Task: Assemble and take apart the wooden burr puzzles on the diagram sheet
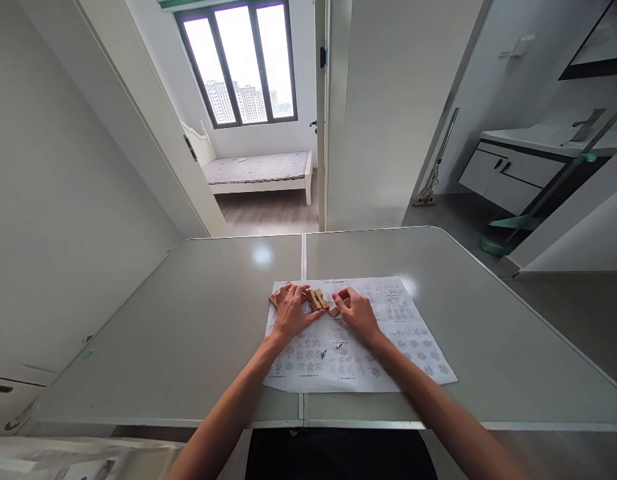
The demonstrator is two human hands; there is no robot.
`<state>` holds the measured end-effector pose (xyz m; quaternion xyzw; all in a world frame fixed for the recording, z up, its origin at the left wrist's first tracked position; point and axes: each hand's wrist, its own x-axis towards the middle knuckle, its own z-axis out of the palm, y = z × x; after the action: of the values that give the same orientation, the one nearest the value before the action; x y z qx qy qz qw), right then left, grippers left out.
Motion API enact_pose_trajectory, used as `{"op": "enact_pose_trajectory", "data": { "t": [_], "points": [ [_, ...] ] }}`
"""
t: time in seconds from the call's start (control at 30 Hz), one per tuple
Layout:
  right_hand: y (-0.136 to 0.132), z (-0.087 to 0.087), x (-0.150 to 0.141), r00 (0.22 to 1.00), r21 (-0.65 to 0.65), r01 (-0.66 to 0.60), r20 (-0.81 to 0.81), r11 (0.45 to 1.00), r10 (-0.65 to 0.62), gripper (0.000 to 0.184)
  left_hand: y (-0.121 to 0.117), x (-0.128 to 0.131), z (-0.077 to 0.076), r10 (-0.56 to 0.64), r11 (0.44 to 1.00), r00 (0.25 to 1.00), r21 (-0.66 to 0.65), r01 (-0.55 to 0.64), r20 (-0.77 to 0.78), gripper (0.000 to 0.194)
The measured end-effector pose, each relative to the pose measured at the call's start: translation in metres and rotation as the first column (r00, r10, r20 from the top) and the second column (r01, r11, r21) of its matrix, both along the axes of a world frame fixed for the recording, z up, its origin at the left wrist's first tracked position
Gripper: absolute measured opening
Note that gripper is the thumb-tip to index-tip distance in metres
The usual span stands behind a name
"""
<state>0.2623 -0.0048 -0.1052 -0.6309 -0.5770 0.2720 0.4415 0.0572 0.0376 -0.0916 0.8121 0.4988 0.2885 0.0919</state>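
Note:
On a printed paper sheet lie several small notched wooden puzzle pieces. My left hand steadies these pieces, its thumb at their near end and its index finger at the far end. Another wooden piece pokes out past the left side of that hand, partly covered by it. My right hand is closed in a pinch on a small wooden block, just right of the notched pieces. Its fingers hide part of that block.
The sheet, covered in small line diagrams, lies across the seam of a grey table. Beyond the table are a doorway, a bed and a window. A sink cabinet and a mop stand to the right.

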Motion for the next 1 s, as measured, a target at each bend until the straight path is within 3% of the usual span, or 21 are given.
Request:
{"op": "enact_pose_trajectory", "data": {
  "t": [0.17,0.4,0.57,0.8,1.0],
  "points": [
    [0.004,-0.007,0.003,1.0,0.105,0.024,-0.008,0.994,-0.023,0.033,0.0,0.001,0.0,-0.004,1.0,1.0,0.018,0.003,0.022,0.059],
    [0.007,-0.01,0.001,0.991,0.104,-0.025,-0.129,0.994,0.038,0.039,0.0,0.003,-0.006,0.018,1.0,1.0,0.019,-0.018,0.013,0.062],
    [0.005,-0.01,0.0,0.979,0.098,-0.096,-0.17,0.991,0.111,0.039,0.001,0.002,-0.008,0.013,0.999,1.0,0.029,-0.013,-0.002,0.065],
    [0.004,-0.011,-0.005,0.951,0.169,-0.181,-0.22,0.969,0.216,0.036,0.001,0.001,-0.006,-0.051,0.997,0.999,0.052,0.051,-0.01,0.056],
    [0.002,-0.006,-0.007,0.979,0.195,-0.107,-0.153,0.975,0.138,0.026,-0.001,0.003,-0.006,-0.08,0.993,0.997,0.086,0.081,-0.016,0.054]
  ]
}}
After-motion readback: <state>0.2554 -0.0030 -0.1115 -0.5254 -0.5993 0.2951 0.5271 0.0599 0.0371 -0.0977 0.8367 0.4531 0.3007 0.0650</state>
